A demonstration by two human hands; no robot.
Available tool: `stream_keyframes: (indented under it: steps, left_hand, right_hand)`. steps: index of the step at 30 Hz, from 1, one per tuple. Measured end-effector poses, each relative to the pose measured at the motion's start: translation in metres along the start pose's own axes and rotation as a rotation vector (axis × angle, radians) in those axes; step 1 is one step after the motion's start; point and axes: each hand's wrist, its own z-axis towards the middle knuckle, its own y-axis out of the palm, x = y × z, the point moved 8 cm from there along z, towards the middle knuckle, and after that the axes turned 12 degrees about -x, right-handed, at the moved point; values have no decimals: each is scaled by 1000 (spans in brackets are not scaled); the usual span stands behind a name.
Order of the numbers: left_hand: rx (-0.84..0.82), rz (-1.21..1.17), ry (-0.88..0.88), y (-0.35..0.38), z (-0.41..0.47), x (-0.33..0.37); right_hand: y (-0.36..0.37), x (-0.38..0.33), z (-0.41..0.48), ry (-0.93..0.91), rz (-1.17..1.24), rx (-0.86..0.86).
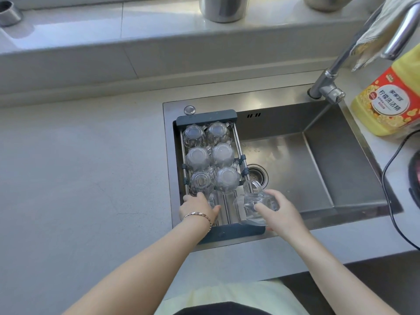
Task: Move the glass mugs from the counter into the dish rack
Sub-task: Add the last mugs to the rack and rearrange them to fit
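A dark-framed dish rack (205,116) spans the left end of the steel sink. Several clear glass mugs (210,155) stand upside down in it, in two columns. My right hand (280,212) grips another glass mug (248,206), tilted on its side over the rack's near right corner. My left hand (200,206) reaches into the near left part of the rack, its fingers around the nearest left mug (201,184). How firmly it holds that mug is hard to see.
The sink basin (295,169) with its drain lies right of the rack. A faucet (327,89) with a cloth draped on it stands at the back right. A yellow dish soap bottle (391,103) and a black cable (391,189) are on the right. Grey counter (79,178) stretches left.
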Motion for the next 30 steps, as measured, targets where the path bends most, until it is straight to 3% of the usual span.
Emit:
stream_keyframes:
  steps: [5, 12, 20, 24, 30]
  left_hand:
    - [24, 151, 140, -2, 3, 3]
    - [45, 117, 295, 2, 0, -4]
    - [69, 215, 302, -5, -2, 4]
    - [84, 280, 329, -6, 0, 4]
    - [158, 388, 444, -3, -3, 0]
  right_hand:
    - [19, -8, 7, 51, 25, -21]
    - [36, -15, 21, 140, -128, -28]
    - [58, -12, 42, 300, -33, -34]
    - [67, -10, 48, 262, -33, -2]
    - [69, 4, 47, 65, -97, -170]
